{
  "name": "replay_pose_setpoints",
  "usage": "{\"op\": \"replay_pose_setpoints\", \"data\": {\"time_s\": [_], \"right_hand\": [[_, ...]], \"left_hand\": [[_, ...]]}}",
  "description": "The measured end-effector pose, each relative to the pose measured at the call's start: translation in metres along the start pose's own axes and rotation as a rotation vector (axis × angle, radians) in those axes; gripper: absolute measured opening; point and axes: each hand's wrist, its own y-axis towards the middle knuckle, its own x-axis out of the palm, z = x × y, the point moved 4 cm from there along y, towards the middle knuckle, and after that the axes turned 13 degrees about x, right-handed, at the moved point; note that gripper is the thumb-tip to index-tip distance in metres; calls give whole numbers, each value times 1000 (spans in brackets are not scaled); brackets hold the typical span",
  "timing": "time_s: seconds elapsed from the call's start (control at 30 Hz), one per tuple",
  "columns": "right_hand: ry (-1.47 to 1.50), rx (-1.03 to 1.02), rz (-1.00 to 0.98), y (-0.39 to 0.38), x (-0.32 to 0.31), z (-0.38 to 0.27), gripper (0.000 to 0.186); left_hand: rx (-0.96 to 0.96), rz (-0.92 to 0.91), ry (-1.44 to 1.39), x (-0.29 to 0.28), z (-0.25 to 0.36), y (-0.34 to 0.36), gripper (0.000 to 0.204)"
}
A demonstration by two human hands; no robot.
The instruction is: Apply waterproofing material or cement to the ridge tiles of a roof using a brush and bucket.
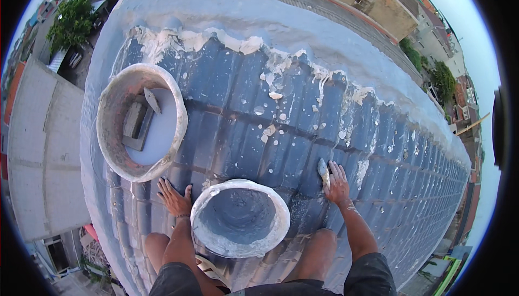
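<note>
My left hand point(175, 199) lies with spread fingers on the dark roof tiles, between two buckets and holding nothing. Beside it stands a white-rimmed bucket point(284, 219) of wet grey mortar, just in front of my knees. My right hand point(338, 184) rests on the tiles with its fingers stretched out. Against its thumb side lies a small, mortar-smeared tool point(323, 172), pale at one end and grey at the other; its kind is unclear. Up and left of my left hand sits a larger bucket point(182, 113), holding cloudy grey water, a grey block point(133, 120) and a flat, pointed piece point(152, 100).
Sloping dark tiles point(227, 134) are spattered with mortar crumbs. A smooth grey ridge point(227, 9) edged with rough pale mortar point(238, 43) curves along the top. The roof edge drops away at left, above a concrete slab point(32, 150). Neighbouring roofs and trees lie beyond.
</note>
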Motion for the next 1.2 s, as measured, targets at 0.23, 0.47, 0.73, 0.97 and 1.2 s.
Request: {"op": "replay_pose_setpoints", "data": {"time_s": [0.23, 0.47, 0.73, 0.97, 1.2], "right_hand": [[26, 94, 34, -11, -1, -6, 42], [158, 321, 156, -20, 8, -18, 35], [365, 924, 332, -8, 42, -72, 43], [289, 971, 535, -10, 51, -77, 48], [281, 891, 447, -5, 42, -85, 44]], "left_hand": [[-45, -54, -23, -6, 11, 9, 102], [-70, -89, -74, -8, 18, 3, 102], [-106, -156, -15, -14, 5, 7, 100], [-52, -67, -64, -3, 2, 7, 100], [-54, -74, -110, -7, -3, 2, 100]]}}
